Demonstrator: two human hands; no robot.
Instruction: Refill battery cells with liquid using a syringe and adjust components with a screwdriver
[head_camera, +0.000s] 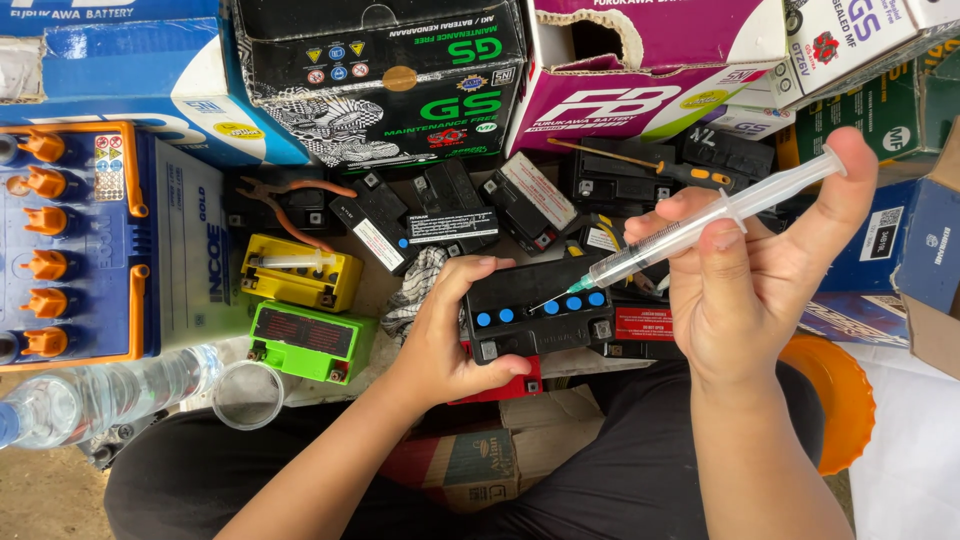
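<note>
My left hand (445, 325) grips a small black battery (537, 308) with a row of blue caps on top, held over my lap. My right hand (755, 260) holds a clear plastic syringe (690, 232), thumb on the plunger end at the upper right. The syringe slants down to the left, and its needle tip sits at the battery's top, next to the blue caps.
Several small batteries lie around: yellow (300, 275), green (312, 340), black ones behind. A big blue battery with orange caps (75, 240) stands at left. Cardboard boxes (385, 75) line the back. A water bottle (95, 395), a clear cup (247, 395), pliers (290, 195), a screwdriver (640, 162) and an orange lid (830, 395) are near.
</note>
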